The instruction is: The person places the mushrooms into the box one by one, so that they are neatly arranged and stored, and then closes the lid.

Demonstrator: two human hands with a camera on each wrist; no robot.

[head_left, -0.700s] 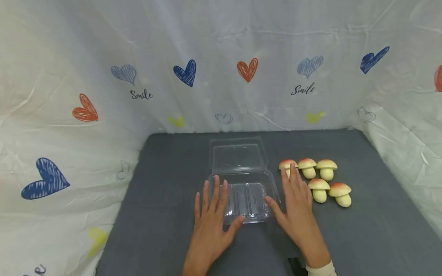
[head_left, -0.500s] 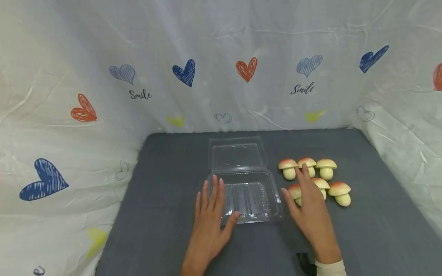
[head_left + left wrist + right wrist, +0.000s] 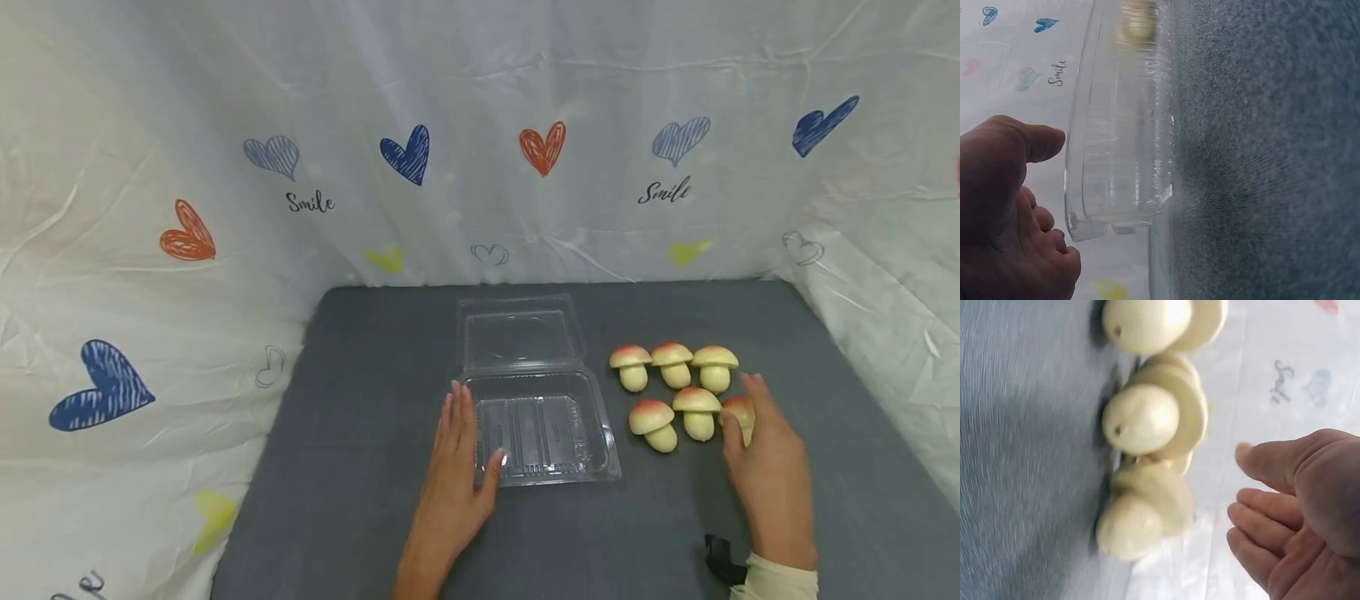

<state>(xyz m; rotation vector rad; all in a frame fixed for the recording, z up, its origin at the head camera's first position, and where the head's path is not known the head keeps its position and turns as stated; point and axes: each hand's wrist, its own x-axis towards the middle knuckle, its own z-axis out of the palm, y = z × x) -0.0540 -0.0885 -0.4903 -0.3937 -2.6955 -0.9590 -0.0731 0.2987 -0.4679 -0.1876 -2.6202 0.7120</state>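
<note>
An unlidded clear plastic clamshell container (image 3: 540, 429) lies on the dark grey table, its lid (image 3: 517, 337) folded back behind it. My left hand (image 3: 453, 492) is at the container's left front side with fingers extended; in the left wrist view its thumb stands near the container wall (image 3: 1116, 125). Several toy mushrooms with reddish-yellow caps lie to the right in two rows. My right hand (image 3: 772, 475) hovers over the rightmost front mushroom (image 3: 738, 410), partly hiding it. In the right wrist view a gap separates its loosely bent fingers (image 3: 1260, 525) from the mushrooms (image 3: 1141, 419).
A white curtain (image 3: 450, 67) printed with hearts and "Smile" encloses the table (image 3: 360, 400) at the back and both sides. A black strap (image 3: 723, 562) hangs by my right wrist, beside a cream sleeve (image 3: 776, 579).
My right hand has moved right, from beside the container across the mushrooms to the rightmost one, uncovering the front left mushroom. My left hand has shifted only slightly. The container and mushrooms stay in place.
</note>
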